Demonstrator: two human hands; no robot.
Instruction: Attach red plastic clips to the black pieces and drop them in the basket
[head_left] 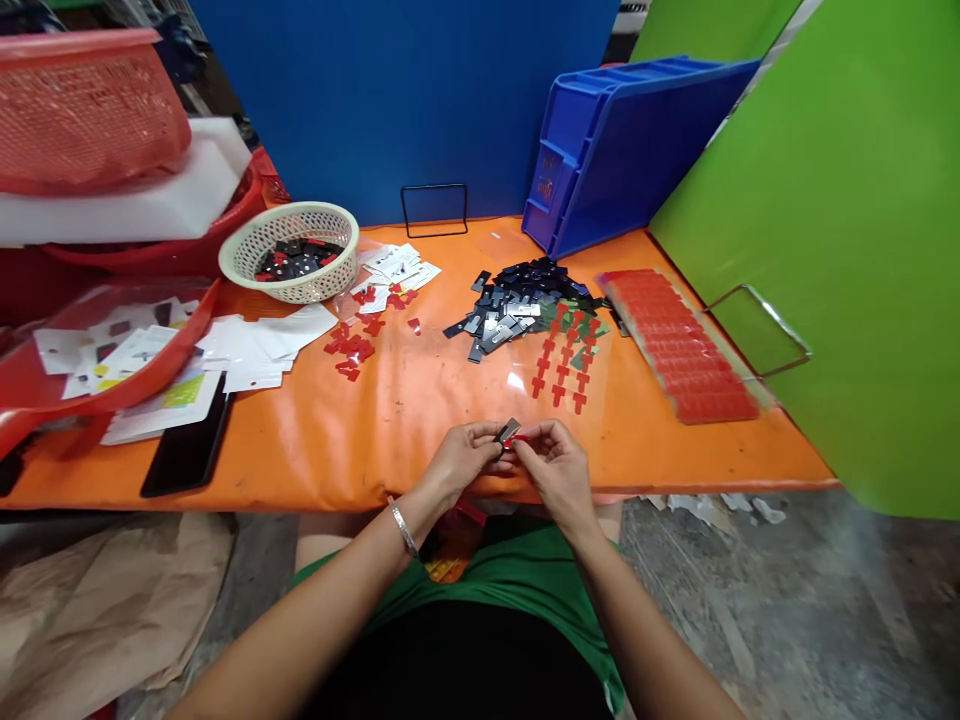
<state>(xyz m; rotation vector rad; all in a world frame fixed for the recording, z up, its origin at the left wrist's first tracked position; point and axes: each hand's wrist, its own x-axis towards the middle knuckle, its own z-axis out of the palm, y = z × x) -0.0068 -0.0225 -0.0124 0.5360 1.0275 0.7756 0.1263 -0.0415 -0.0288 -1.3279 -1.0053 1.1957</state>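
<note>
Your left fingers [481,438] grip small flat black rectangular piece [510,429] over near edge of orange-covered tabletop [450,380]; right fingers [531,458] pinch small red plastic-looking tab [517,440] at it. Loose pinch could drop either into your green-clothed lap [517,550]; uneven thumb pressure could skew tab.

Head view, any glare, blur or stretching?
Head view: white glare left of the red T-shaped flat pieces; head view, right edge: the tall green panel looks stretched; head view, lower left: the crumpled brown paper looks soft.
</note>
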